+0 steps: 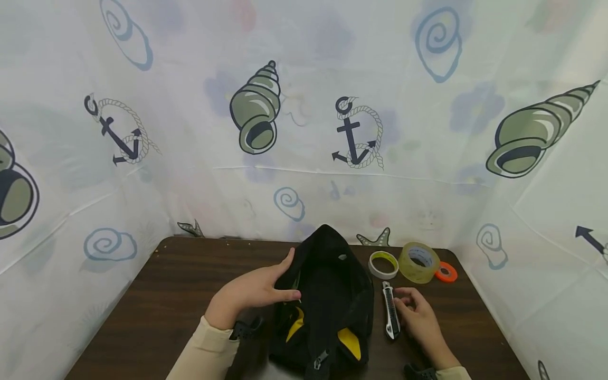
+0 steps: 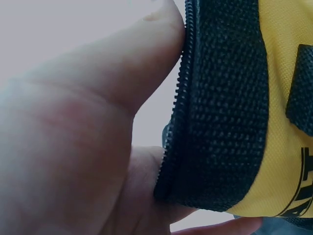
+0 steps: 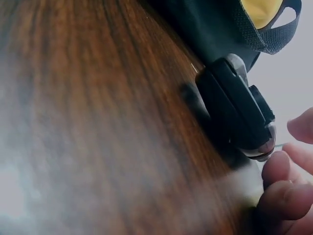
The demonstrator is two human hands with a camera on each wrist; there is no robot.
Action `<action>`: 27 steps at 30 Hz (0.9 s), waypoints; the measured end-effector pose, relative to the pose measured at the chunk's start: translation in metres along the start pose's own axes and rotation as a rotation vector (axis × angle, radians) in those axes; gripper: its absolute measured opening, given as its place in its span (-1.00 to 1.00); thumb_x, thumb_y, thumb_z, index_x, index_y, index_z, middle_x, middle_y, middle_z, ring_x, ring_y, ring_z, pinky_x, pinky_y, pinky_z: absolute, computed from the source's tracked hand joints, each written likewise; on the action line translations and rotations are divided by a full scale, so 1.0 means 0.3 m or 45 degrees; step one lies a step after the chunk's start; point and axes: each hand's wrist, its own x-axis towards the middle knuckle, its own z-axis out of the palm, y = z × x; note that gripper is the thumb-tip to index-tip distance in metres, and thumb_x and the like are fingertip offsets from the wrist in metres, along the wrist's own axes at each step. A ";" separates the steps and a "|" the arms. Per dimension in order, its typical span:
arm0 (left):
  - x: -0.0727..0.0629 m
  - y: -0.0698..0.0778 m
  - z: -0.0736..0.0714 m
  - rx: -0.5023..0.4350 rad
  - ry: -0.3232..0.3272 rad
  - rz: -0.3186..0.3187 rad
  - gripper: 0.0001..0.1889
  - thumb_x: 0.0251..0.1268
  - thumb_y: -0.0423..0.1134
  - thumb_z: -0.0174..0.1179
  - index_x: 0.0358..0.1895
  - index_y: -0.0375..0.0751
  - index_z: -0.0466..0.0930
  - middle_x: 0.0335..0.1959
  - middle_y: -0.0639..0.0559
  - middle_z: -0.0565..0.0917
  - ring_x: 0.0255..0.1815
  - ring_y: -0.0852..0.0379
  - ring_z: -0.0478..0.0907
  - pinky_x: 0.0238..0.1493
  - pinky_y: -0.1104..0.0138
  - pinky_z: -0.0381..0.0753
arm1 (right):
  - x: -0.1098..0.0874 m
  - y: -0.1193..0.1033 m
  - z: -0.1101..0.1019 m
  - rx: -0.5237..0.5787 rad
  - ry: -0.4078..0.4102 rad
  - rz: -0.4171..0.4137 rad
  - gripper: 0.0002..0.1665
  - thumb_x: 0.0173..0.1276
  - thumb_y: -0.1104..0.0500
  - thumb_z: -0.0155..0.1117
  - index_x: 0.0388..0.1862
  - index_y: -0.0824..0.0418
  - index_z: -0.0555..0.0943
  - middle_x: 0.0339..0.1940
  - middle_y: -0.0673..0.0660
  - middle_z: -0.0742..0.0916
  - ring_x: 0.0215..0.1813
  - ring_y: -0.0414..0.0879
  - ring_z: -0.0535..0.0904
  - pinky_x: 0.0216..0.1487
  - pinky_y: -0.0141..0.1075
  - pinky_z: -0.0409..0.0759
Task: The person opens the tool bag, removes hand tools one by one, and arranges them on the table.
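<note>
A black tool bag point(image 1: 339, 311) with yellow panels stands in the middle of the table, its zipped mouth open toward me. My left hand point(image 1: 254, 290) grips the left rim of the bag, thumb on one side and fingers on the other. In the left wrist view the thumb lies against the zipper teeth point(image 2: 180, 93). Just right of the bag lies a utility knife point(image 1: 391, 311) with a black and silver body. Beside it my right hand point(image 1: 423, 322) has its fingers loosely bent, the fingertips point(image 3: 278, 166) close to the knife's end; whether they touch it I cannot tell.
Behind the knife are a white-and-yellow tape roll point(image 1: 383, 265), a wide clear tape roll point(image 1: 419, 263) and a small orange roll point(image 1: 446, 272). The dark wooden table point(image 1: 190, 295) is bordered by a patterned white curtain point(image 1: 304, 200) at the back and sides.
</note>
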 end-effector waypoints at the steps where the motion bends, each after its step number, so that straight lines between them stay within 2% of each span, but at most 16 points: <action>1: -0.001 0.001 -0.002 0.000 0.003 0.000 0.20 0.42 0.48 0.25 0.82 0.31 -0.42 0.80 -0.02 0.17 0.71 -0.12 0.37 0.63 -0.16 0.43 | 0.000 -0.001 0.003 0.003 0.015 -0.017 -0.62 0.63 0.11 0.38 0.32 0.19 0.64 -0.14 0.17 0.68 -0.50 -0.12 0.60 -0.50 -0.27 0.62; 4: -0.006 0.002 -0.003 -0.005 0.011 0.004 0.19 0.43 0.48 0.24 0.82 0.30 -0.43 0.80 -0.04 0.18 0.70 -0.15 0.38 0.62 -0.18 0.44 | -0.004 -0.011 0.006 0.002 0.050 -0.040 -0.67 0.66 0.12 0.35 0.29 0.18 0.66 -0.14 0.19 0.70 -0.48 -0.13 0.61 -0.45 -0.28 0.65; 7: -0.006 -0.001 0.003 -0.014 0.004 0.004 0.17 0.46 0.48 0.21 0.82 0.30 -0.44 0.80 -0.04 0.18 0.71 -0.16 0.36 0.63 -0.19 0.42 | -0.020 -0.038 -0.003 0.007 0.080 -0.049 -0.67 0.67 0.13 0.33 0.29 0.21 0.66 -0.16 0.18 0.71 -0.49 -0.13 0.61 -0.50 -0.26 0.64; 10: -0.005 -0.003 0.011 -0.012 0.008 -0.004 0.12 0.50 0.49 0.15 0.81 0.33 -0.43 0.80 -0.03 0.18 0.72 -0.13 0.36 0.64 -0.17 0.42 | -0.039 -0.087 -0.019 0.015 0.106 -0.068 -0.66 0.68 0.12 0.32 0.30 0.22 0.64 -0.18 0.19 0.72 -0.51 -0.09 0.62 -0.56 -0.24 0.62; 14: -0.007 0.005 0.011 -0.021 0.021 -0.003 0.10 0.51 0.47 0.15 0.81 0.36 -0.42 0.80 -0.02 0.18 0.72 -0.13 0.35 0.64 -0.18 0.41 | -0.063 -0.162 -0.031 0.033 0.115 -0.121 -0.65 0.68 0.09 0.33 0.30 0.20 0.65 -0.24 0.08 0.71 -0.50 -0.03 0.65 -0.57 -0.23 0.63; 18: -0.005 0.007 0.010 -0.024 0.016 -0.003 0.12 0.50 0.47 0.18 0.80 0.38 -0.43 0.80 -0.01 0.16 0.73 -0.14 0.34 0.63 -0.19 0.41 | -0.095 -0.240 -0.025 0.076 0.078 -0.177 -0.66 0.67 0.08 0.35 0.28 0.20 0.65 -0.29 -0.06 0.68 -0.51 0.00 0.64 -0.58 -0.22 0.62; 23: 0.000 -0.004 0.010 -0.013 0.025 0.002 0.12 0.49 0.47 0.19 0.80 0.40 -0.42 0.80 0.00 0.17 0.73 -0.14 0.34 0.64 -0.19 0.41 | -0.140 -0.361 -0.002 0.132 -0.037 -0.254 -0.70 0.69 0.08 0.32 0.24 0.18 0.63 -0.30 0.11 0.66 -0.54 -0.01 0.59 -0.61 -0.14 0.63; 27: 0.001 -0.007 0.005 -0.014 0.022 0.017 0.12 0.49 0.46 0.20 0.80 0.38 -0.42 0.81 -0.01 0.15 0.74 -0.14 0.32 0.65 -0.19 0.40 | -0.172 -0.467 0.018 0.149 -0.118 -0.343 -0.73 0.71 0.09 0.28 0.24 0.16 0.62 -0.30 0.10 0.65 -0.52 0.06 0.59 -0.57 -0.16 0.67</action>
